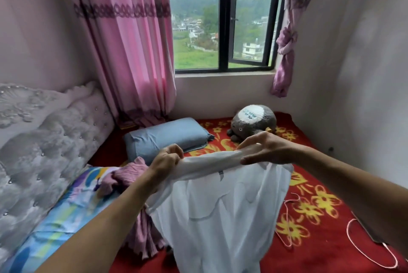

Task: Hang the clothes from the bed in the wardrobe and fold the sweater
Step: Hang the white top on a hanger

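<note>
Two bare forearms reach out over a bed, lifting a sheer white garment (220, 217).

The left hand (167, 159) pinches the garment's top edge in curled fingers. The right hand (265, 150) grips the same edge between thumb and long fingers. The cloth is stretched between them and hangs down towards the red flowered blanket (331, 250). It looks thin, light and limp, probably slippery, so it is best held at the shoulders or neckline, where a hanger would sit. A crumpled mauve garment (132, 173) lies on the bed just to the left. A white hanger (289, 217) and a pink hanger (373, 250) lie on the blanket to the right. No wardrobe is in view.
</note>
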Motion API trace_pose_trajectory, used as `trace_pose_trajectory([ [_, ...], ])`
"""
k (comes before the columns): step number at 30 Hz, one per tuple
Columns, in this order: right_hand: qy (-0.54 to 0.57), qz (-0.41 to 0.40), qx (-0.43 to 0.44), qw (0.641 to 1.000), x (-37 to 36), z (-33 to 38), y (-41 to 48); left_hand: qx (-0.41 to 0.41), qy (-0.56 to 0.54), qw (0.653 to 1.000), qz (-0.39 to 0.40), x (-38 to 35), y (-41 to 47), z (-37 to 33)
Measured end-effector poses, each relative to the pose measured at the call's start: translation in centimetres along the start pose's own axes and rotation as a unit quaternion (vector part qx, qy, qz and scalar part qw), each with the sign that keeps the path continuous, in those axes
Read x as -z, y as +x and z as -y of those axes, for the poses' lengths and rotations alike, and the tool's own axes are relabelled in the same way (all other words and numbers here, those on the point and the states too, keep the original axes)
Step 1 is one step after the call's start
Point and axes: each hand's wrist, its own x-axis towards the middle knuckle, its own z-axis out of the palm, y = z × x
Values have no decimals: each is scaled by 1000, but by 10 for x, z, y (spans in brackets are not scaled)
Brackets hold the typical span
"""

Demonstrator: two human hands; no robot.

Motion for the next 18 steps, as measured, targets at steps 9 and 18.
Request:
trace_pose_trajectory([
  [9,-279,-317,109,900,19,-17,-12,-266,547,790,-83,-14,-2,-41],
  [18,-189,-259,-31,947,22,-81,18,-124,174,969,-123,-58,45,-35],
])
